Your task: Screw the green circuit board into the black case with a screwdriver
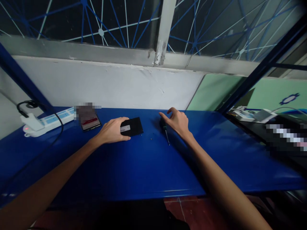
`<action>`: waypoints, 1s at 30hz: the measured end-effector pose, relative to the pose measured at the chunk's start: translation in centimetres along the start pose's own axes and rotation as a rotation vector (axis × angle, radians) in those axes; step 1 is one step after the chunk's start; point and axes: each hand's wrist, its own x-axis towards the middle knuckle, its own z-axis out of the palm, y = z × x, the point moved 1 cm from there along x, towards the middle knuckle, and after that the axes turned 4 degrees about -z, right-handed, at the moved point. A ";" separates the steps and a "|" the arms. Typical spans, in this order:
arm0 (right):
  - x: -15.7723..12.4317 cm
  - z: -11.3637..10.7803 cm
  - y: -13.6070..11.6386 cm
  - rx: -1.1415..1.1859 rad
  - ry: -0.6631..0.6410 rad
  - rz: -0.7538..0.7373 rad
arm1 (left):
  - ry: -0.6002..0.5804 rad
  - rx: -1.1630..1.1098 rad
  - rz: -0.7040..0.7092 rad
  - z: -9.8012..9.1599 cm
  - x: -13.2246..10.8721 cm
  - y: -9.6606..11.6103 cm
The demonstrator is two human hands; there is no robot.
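My left hand (114,130) grips the left end of a flat black rectangular case (134,126) with a white label, thumb on the near edge and fingers on the far edge. The case rests on the blue table (134,169). My right hand (177,121) hovers over the handle of a screwdriver (164,127), thumb and forefinger apart. The screwdriver's thin metal shaft points toward me, its tip near the tabletop. Part of its dark handle is hidden beneath the hand. A tiny screw (151,139) lies between the case and the screwdriver.
A white power strip (54,120) with a plug and black cable stands at the left. Beside it lies a phone-like device (90,119), partly blurred out. Blue frame posts flank the table, and a dark surface with a white device (263,115) is at the right.
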 end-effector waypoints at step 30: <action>1.4 2.0 2.6 0.697 0.079 0.199 | -0.218 -0.050 0.148 0.3 0.2 -0.8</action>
